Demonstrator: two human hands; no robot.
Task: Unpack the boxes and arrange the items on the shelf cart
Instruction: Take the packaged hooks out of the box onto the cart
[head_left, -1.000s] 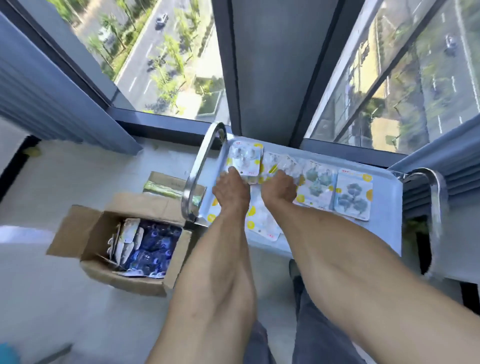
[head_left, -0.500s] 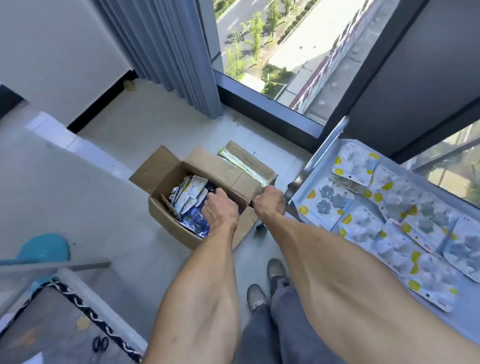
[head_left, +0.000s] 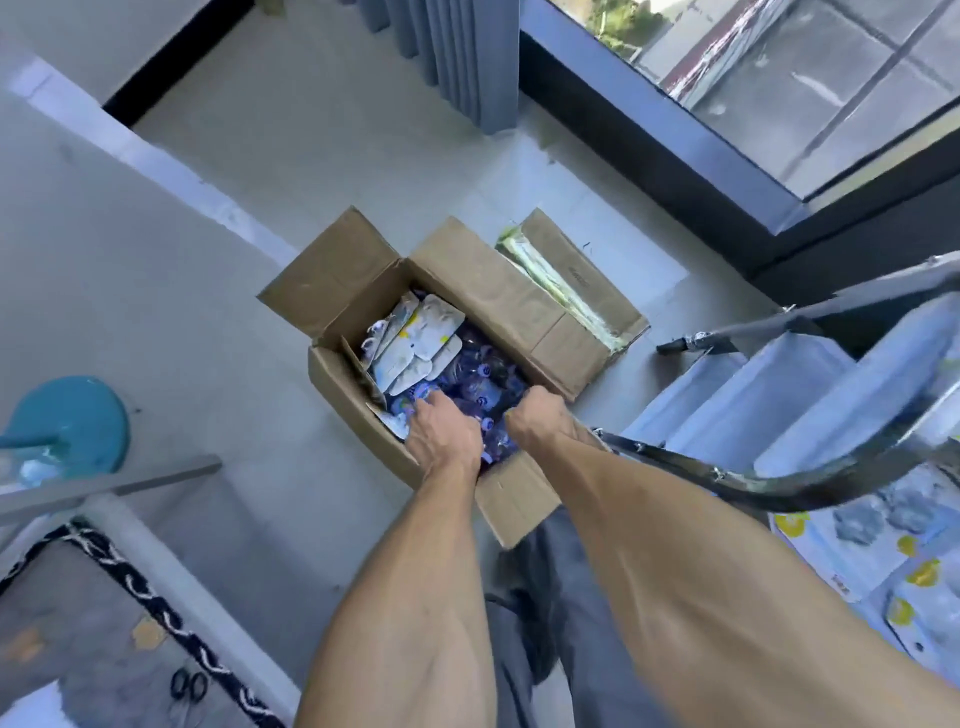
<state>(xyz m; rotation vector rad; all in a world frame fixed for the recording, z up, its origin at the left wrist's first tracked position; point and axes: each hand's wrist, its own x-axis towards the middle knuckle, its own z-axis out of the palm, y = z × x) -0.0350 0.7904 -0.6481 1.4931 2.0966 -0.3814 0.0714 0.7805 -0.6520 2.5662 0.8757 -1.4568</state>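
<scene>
Both hands down inside cardboard box (head_left: 488, 301). Left hand (head_left: 441, 436) fingers lay on blue packets (head_left: 478, 374), grip unclear. Right hand (head_left: 540, 421) fingers curled, contents unclear. White blister packs (head_left: 415, 343) beyond left hand, nearer it.

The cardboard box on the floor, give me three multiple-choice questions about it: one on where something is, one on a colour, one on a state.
1. Where are both hands?
A. on the cart handle
B. inside the cardboard box
C. on the stool

2. What colour is the round stool?
A. teal
B. red
C. yellow

3. How are the box flaps?
A. taped shut
B. folded open
C. cut off

Answers: 1 B, the left hand and right hand reach into the cardboard box among the packets. 2 A, the stool at the left edge is teal. 3 B, the flaps spread outward, contents exposed.
</scene>
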